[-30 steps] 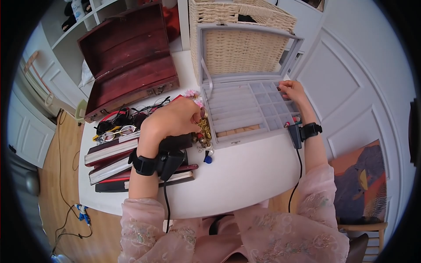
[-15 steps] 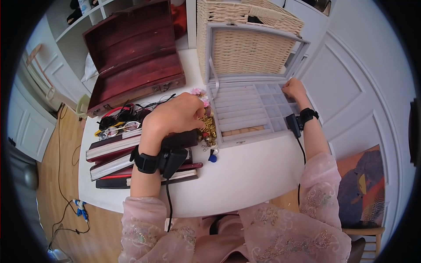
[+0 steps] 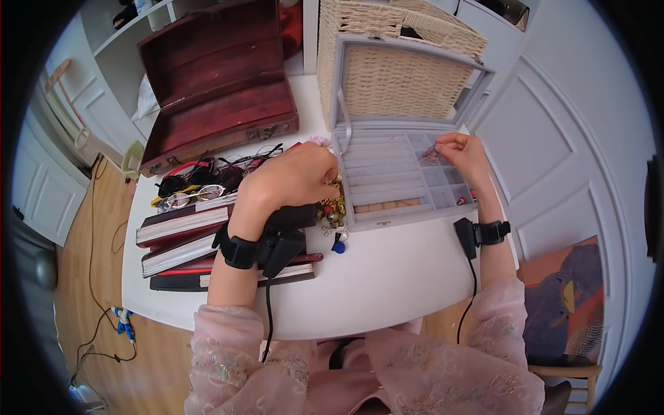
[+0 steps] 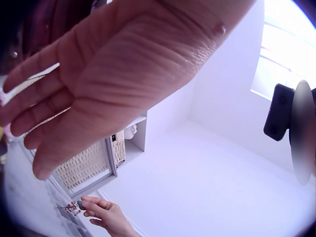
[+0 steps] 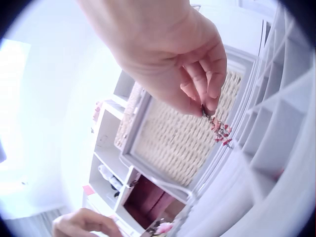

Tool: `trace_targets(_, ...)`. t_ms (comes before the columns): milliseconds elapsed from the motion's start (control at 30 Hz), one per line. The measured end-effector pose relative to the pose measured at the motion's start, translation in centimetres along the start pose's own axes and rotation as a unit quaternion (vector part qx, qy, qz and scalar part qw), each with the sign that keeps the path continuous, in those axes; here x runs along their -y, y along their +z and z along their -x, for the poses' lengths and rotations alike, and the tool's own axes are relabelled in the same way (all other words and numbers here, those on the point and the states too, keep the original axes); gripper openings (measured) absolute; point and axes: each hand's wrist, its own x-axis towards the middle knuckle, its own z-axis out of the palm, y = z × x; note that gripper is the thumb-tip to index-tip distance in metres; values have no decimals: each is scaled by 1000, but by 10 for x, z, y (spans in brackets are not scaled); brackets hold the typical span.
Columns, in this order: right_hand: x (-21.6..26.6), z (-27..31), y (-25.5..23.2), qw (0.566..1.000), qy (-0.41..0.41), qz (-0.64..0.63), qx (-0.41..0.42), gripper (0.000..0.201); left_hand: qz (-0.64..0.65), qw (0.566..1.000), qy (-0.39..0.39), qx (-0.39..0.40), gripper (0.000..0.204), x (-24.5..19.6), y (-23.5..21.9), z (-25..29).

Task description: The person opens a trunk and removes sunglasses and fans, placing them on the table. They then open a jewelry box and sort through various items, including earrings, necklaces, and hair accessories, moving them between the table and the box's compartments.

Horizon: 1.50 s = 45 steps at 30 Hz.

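My right hand (image 3: 465, 155) pinches a small piece of jewellery with red and pink beads (image 5: 220, 131) between thumb and fingertips. It dangles over the small square compartments of an open grey jewellery box (image 3: 387, 225). My left hand (image 3: 294, 176) hovers palm down, fingers loosely bent, beside a heap of gold-coloured jewellery (image 3: 335, 202) left of the box. In the left wrist view its fingers (image 4: 37, 111) extend with nothing between them. Ring rolls (image 3: 377, 162) fill the box's left part, and a small pink item (image 3: 461, 201) lies in a front right compartment.
An open dark red case (image 3: 221, 114) stands at the back left. Several glasses (image 3: 200, 194) and stacked books (image 3: 180, 256) lie in front of it. A wicker basket (image 3: 449, 41) stands behind the box's raised lid (image 3: 339, 76). Cables hang from both wrist cameras.
My right hand has come away from the box's back right corner, and the beaded piece now shows hanging from its fingertips. My left hand stays by the heap; the head view has shifted slightly.
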Motion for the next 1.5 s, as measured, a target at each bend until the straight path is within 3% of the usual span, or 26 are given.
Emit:
trace_targets(100,31,26,22,994,59,-82,45,20,4,1000,8,10,27,-1,6,-5)
trace_targets(333,40,46,67,973,27,-165,159,20,14,998,62,-23,47,0,21,-12)
trace_targets(467,38,52,74,957,15,-203,209,19,33,999,-17,22,45,-10,18,-15)
trace_targets(533,39,55,75,953,25,-205,221,19,21,999,43,-17,44,-4,25,-19)
trace_targets(667,43,63,75,942,15,-224,249,18,26,998,57,-25,43,-9,26,-21)
trace_targets(733,43,66,76,933,10,-247,261,18,130,989,59,47,41,-18,19,-20)
trace_targets(800,40,68,78,919,-12,-271,286,18,140,987,69,41,37,-21,20,-21)
trace_targets(1167,39,67,76,924,0,-252,287,20,68,994,82,29,18,-8,25,-23)
trace_targets(1233,38,66,74,928,-6,-245,280,20,61,993,99,-8,15,-3,26,-20)
trace_targets(1367,40,62,66,941,18,-216,259,19,47,995,87,24,14,-3,15,-17)
trace_targets(1433,41,61,62,943,25,-217,250,18,76,995,44,44,14,-4,10,-15)
trace_targets(1500,40,61,59,954,15,-198,224,16,64,996,59,31,14,-3,6,-11)
